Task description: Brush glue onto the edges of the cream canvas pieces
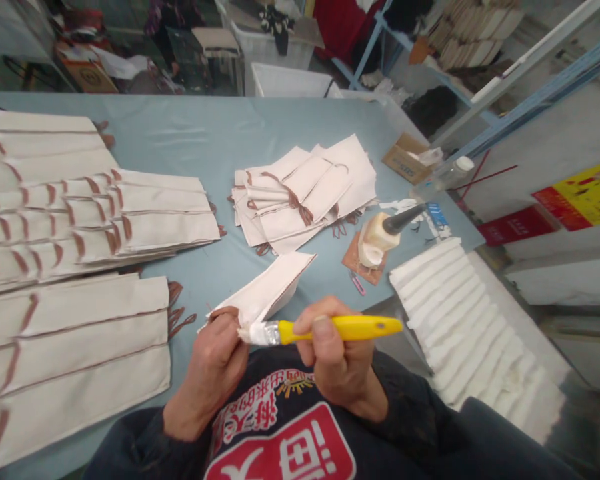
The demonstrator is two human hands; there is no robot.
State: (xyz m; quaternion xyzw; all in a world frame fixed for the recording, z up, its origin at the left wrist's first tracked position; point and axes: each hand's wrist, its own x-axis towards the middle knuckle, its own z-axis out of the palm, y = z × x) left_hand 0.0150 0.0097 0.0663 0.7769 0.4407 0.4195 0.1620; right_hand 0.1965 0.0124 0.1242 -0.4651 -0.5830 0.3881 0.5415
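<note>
A yellow-handled brush lies level in my right hand, its handle pinched between thumb and fingers. The pale bristles point left and touch the near end of a cream fabric piece with brown trim. My left hand is closed on that same end of the piece, close to the brush tip. Beyond it, a loose pile of similar cream pieces with brown cords rests on the blue-green table.
Stacks of cream pieces cover the left side. To the right stand a glue-smeared bottle with a dark nozzle, a pink clip, a cardboard box and a row of folded white fabric. A person sits beyond the table.
</note>
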